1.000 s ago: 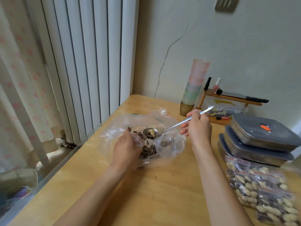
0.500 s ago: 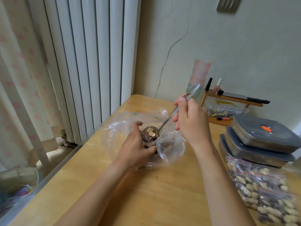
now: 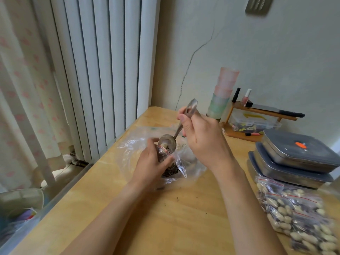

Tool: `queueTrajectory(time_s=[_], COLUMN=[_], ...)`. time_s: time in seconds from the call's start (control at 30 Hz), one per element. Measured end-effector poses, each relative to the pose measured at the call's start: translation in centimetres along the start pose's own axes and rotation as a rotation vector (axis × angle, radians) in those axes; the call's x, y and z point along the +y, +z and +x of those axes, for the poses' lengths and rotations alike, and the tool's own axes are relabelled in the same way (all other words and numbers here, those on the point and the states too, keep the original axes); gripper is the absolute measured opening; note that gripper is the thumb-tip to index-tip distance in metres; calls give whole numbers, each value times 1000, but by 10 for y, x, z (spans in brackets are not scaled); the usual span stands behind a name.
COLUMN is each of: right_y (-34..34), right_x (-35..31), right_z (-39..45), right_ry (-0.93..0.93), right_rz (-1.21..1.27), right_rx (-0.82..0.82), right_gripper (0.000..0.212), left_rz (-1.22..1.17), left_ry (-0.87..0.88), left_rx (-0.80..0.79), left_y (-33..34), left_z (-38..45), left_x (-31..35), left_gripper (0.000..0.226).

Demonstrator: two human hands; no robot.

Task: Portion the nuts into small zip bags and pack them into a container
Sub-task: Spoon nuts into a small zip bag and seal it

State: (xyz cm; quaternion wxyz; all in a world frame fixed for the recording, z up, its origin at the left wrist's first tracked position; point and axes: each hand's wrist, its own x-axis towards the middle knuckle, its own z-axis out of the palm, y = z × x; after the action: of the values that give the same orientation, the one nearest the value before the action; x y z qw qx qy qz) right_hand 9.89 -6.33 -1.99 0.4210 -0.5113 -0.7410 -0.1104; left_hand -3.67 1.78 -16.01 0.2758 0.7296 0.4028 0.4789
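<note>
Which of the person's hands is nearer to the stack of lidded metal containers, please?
The right. The right hand, gripping the spoon, sits between the big nut bag and the metal containers. The left hand, holding the small zip bag, is farther left.

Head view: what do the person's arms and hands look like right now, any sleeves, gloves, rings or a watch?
Both forearms are bare as far as the frame shows, with no sleeve edge in view. The left hand and the right hand wear no gloves. No ring, watch or bracelet shows on the visible fingers or wrists. The nails that can be seen look short and unpainted. The upper arms are out of view.
</note>
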Motion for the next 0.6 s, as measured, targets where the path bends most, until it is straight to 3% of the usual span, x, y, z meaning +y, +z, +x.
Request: queueTrajectory(time_s=[0.17,0.43,0.6], right_y=[-1,-4,-9], right_x=[1,0,10], right_z=[0,-1,-2], right_ry=[-12,-6,186], right_rz=[5,34,108], right_rx=[65,41,-59], right_gripper=[24,24,27], left_rz=[10,-8,19], left_ry=[-30,-34,-61], left_rx=[13,36,9], left_y=[-1,-2,-5], left_z=[0,0,-1], left_x=[0,3,5], left_gripper=[61,54,53])
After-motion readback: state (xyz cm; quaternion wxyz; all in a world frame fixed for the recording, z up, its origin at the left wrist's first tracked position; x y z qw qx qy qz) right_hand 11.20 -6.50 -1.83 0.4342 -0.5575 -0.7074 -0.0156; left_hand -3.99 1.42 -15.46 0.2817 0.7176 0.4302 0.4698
